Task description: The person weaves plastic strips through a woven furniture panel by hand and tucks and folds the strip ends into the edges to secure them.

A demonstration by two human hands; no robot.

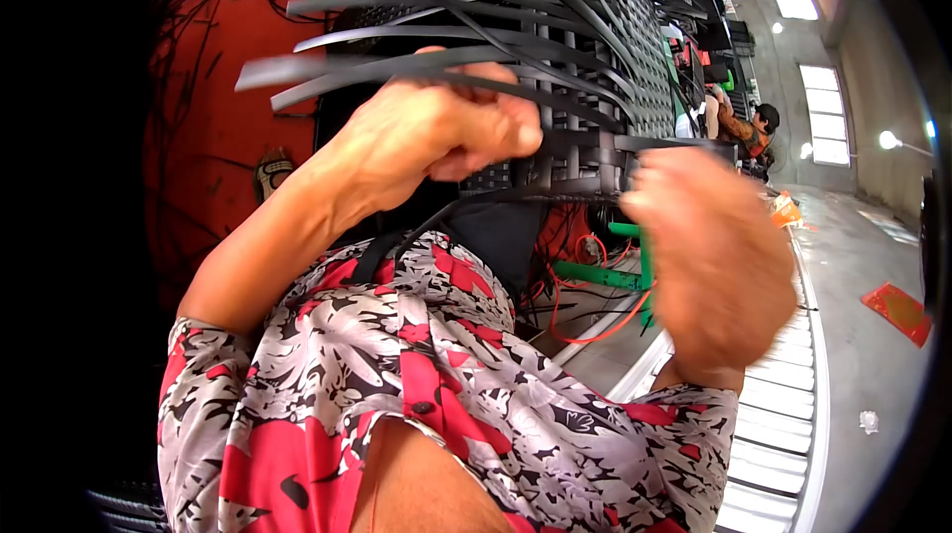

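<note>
A dark woven panel (570, 151) of flat plastic strips lies in front of me, with long loose strips (387, 67) fanning out to the left. My left hand (456, 126) is curled at the panel's near left part, its fingers closed round a dark strip that runs beneath the loose ends. At the panel's near right edge is my right hand (709, 245), blurred by motion. Its fingers are bent toward the weave, and what they hold, if anything, is smeared.
Green frame bars (600, 275) and an orange hose (585, 340) show below the panel. White slats (773, 444) run at the right. A person (749, 131) in a dark cap sits farther off. Cut strips litter the red floor (233, 136) at the left.
</note>
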